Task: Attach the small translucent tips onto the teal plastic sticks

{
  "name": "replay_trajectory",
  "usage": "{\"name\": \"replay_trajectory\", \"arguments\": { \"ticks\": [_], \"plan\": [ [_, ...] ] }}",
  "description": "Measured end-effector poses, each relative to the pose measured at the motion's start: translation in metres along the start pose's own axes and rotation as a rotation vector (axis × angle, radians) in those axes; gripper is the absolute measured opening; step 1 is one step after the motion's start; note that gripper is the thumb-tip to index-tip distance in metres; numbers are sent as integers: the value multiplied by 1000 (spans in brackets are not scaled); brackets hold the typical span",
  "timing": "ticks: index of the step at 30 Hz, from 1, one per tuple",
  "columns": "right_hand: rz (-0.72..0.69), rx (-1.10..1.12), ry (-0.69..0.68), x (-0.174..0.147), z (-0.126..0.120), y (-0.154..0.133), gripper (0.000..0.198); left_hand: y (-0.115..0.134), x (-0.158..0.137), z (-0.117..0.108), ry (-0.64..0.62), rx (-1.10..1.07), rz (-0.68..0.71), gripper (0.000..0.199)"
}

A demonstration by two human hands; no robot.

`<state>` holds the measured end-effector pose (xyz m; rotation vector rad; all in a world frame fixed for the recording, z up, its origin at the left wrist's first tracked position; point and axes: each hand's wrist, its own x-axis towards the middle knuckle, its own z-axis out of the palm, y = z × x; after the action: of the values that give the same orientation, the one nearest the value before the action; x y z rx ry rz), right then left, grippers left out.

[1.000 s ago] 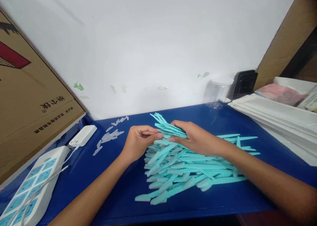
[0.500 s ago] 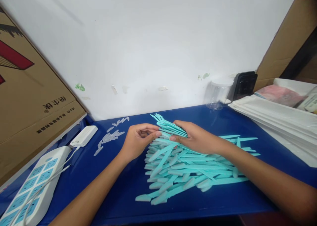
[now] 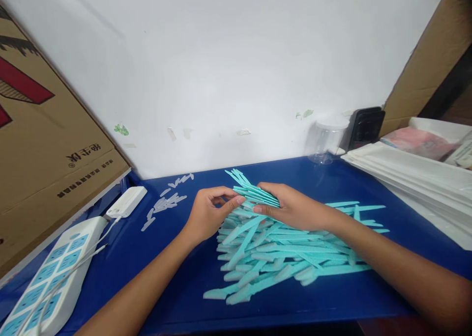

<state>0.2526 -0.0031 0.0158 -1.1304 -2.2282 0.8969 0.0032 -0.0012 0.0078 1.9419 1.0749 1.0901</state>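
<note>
My right hand (image 3: 282, 203) is wrapped round a bundle of turquoise eyebrow razors (image 3: 254, 193), whose ends fan out to the upper left. My left hand (image 3: 216, 210) pinches the near end of one razor in that bundle between thumb and fingertips; the exact spot is partly covered by the fingers. Beneath both hands spreads a large pile of the same razors (image 3: 287, 252), most with pale covers on their blade ends at the left. To the left of my left hand lie several small clear plastic blade covers (image 3: 165, 202).
A white power strip (image 3: 55, 277) with cables and a white adapter (image 3: 126, 202) lie at the left, beside a cardboard box (image 3: 73, 144). At the back right stand a clear jar (image 3: 324, 142) and a black case (image 3: 365, 129). White stacked sheets (image 3: 416, 183) cover the right side of the blue table (image 3: 177, 301).
The camera view has shifted slightly. My left fingers have moved a little to the right along the razor ends, while my right hand keeps its hold on the bundle.
</note>
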Motion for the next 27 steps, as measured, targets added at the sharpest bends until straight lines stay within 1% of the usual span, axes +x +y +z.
{"name": "replay_trajectory", "arguments": {
  "ticks": [2,4,6,8,10,12,15,17,19,21,23,27],
  "plan": [
    [1,-7,5,1,0,-1,56,-1,0,0,0,-12,-3,25],
    [-23,8,-6,2,0,-3,50,-3,1,1,-8,-59,-17,27],
    [-51,17,-17,3,-1,-6,45,-4,2,0,-35,-107,-39,33],
    [-58,-9,-6,3,-2,-6,45,-5,2,-1,-72,-105,-63,41],
    [-45,-57,12,3,-3,-4,47,-4,1,-4,-128,-36,-69,45],
    [-36,-97,18,3,-4,1,49,0,-2,-8,-220,96,-42,51],
    [-17,-149,14,2,-5,8,52,8,-8,-12,-361,317,21,75],
    [-13,-169,9,1,-5,9,52,13,-11,-12,-411,407,57,91],
    [-24,-181,1,-1,-7,7,50,14,-12,-10,-427,460,89,96],
    [-33,-204,-18,-2,-8,4,47,12,-13,-7,-418,492,117,93],
    [-30,-239,-42,-3,-9,3,45,6,-13,-3,-410,501,137,89],
    [-32,-272,-47,-4,-10,5,45,-7,-14,1,-387,506,159,92]
  ]
}}
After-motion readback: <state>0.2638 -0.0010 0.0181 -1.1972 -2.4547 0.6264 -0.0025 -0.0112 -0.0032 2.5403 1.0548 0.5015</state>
